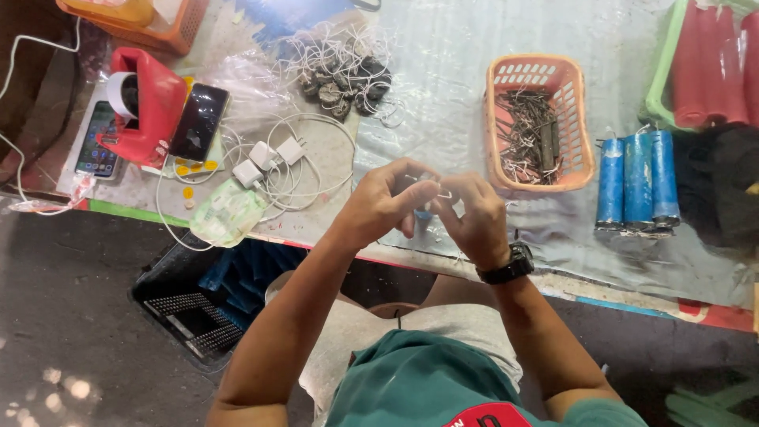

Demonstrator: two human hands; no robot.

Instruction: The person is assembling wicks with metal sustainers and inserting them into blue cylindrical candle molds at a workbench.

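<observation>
Blue tube (pixel 423 217) pinched between left hand (pixel 387 202) and right hand (pixel 474 213), mostly hidden.
Right of the orange basket (pixel 581 134) stand three blue rolls (pixel 636 178); red rolls (pixel 715 63) beyond are cut off.

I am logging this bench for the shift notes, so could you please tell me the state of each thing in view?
left hand: closed on a small blue item
right hand: pinching that item, watch on wrist
small blue item: held between both hands, mostly hidden
orange basket: upright, holding dark metal pieces
blue cylinders: three, lying side by side
black phone: screen dark
white chargers: lying among coiled cables
</observation>
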